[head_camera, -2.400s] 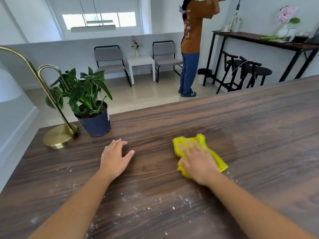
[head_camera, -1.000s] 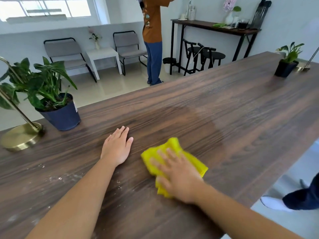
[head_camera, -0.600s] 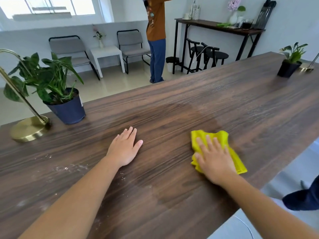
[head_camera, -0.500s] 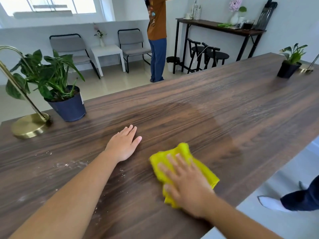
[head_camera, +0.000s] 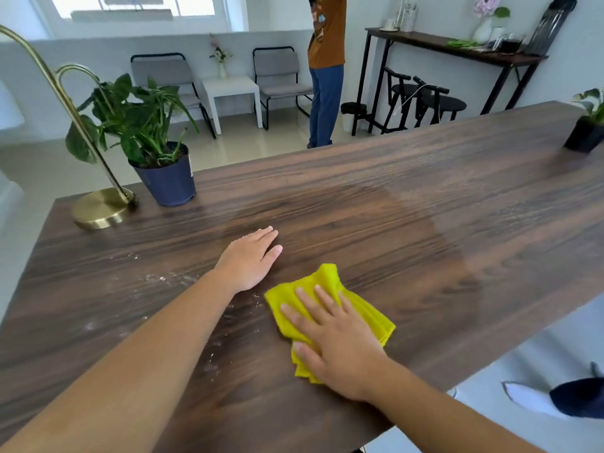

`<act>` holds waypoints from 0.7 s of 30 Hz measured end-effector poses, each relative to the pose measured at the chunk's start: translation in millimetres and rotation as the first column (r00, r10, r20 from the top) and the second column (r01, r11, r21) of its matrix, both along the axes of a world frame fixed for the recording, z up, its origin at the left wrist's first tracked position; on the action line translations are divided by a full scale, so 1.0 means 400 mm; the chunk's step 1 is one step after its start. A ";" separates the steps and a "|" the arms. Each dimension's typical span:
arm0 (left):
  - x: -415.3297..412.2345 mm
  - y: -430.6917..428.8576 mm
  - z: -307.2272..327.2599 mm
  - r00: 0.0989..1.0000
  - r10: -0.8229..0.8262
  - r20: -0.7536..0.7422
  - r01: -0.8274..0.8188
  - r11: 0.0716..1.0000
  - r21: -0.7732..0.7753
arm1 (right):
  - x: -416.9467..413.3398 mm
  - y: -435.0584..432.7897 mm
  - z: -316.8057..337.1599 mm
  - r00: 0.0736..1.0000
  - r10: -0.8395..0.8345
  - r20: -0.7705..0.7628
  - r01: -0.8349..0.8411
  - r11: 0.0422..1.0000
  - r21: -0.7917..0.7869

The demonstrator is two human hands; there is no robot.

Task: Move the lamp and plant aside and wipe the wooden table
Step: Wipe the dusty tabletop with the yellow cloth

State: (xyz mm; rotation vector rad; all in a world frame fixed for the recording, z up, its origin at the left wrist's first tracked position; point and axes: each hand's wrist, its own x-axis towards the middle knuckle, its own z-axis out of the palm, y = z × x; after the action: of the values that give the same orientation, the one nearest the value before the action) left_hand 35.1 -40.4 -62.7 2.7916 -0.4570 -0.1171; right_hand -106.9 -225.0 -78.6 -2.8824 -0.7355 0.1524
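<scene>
The right hand [head_camera: 340, 344] lies flat, fingers spread, pressing the yellow cloth [head_camera: 327, 308] onto the tabletop [head_camera: 408, 223]. The left hand [head_camera: 248, 259] rests flat just beside it, fingers together, empty. White specks [head_camera: 170, 279] lie left of the cloth. Lamp [head_camera: 101, 207] and plant [head_camera: 153, 138] stand at the far left corner.

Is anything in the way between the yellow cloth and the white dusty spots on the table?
Partly. The left hand rests flat on the table just left of the cloth, between it and the farther spots. The spots nearer the table's front edge have nothing visible blocking them.
</scene>
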 end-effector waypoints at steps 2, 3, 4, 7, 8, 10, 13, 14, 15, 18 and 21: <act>-0.011 0.041 0.010 0.995 0.076 0.061 -0.073 0.996 -0.057 | -0.018 0.043 0.005 0.959 0.276 -0.061 -0.275 0.961 0.035; -0.018 0.073 0.017 0.989 0.123 0.080 -0.117 0.990 -0.077 | 0.007 0.029 0.010 0.947 0.315 -0.058 -0.313 0.948 0.051; -0.026 0.111 0.024 0.982 0.168 0.087 -0.161 0.983 -0.083 | 0.044 0.006 0.013 0.957 0.288 -0.044 -0.286 0.957 0.049; -0.060 0.240 0.040 0.945 0.314 0.095 -0.309 0.949 -0.059 | 0.182 -0.066 0.023 0.998 -0.052 -0.038 0.052 0.999 -0.010; -0.076 0.284 0.042 0.924 0.368 0.103 -0.365 0.930 -0.046 | 0.224 -0.069 0.031 0.983 -0.179 -0.045 0.178 0.984 -0.027; -0.108 0.359 0.041 0.881 0.460 0.112 -0.461 0.887 -0.025 | 0.275 -0.035 0.035 0.942 -0.334 -0.046 0.332 0.942 -0.041; -0.158 0.455 0.034 0.808 0.579 0.113 -0.582 0.813 -0.002 | 0.272 0.101 0.021 0.974 -0.225 -0.024 0.223 0.973 -0.066; -0.173 0.484 0.033 0.783 0.613 0.104 -0.617 0.787 0.013 | 0.246 0.159 0.014 0.996 -0.089 -0.008 0.088 0.995 -0.056; -0.187 0.509 0.030 0.762 0.640 0.096 -0.645 0.763 0.029 | 0.210 0.210 0.005 0.997 0.071 -0.001 -0.071 0.997 -0.037; -0.232 0.573 0.010 0.713 0.699 0.064 -0.701 0.713 0.029 | 0.145 0.273 -0.010 0.873 0.486 -0.045 -0.485 0.874 0.027; -0.269 0.587 -0.024 0.720 0.690 0.067 -0.693 0.721 0.016 | 0.267 0.216 0.006 0.937 0.347 -0.033 -0.345 0.937 0.049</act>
State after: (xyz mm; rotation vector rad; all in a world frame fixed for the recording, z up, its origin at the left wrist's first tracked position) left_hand -72.4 194.3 -72.5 2.8020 0.6137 0.1281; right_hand -0.3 -138.5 -76.3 -2.6745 -1.2182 0.2342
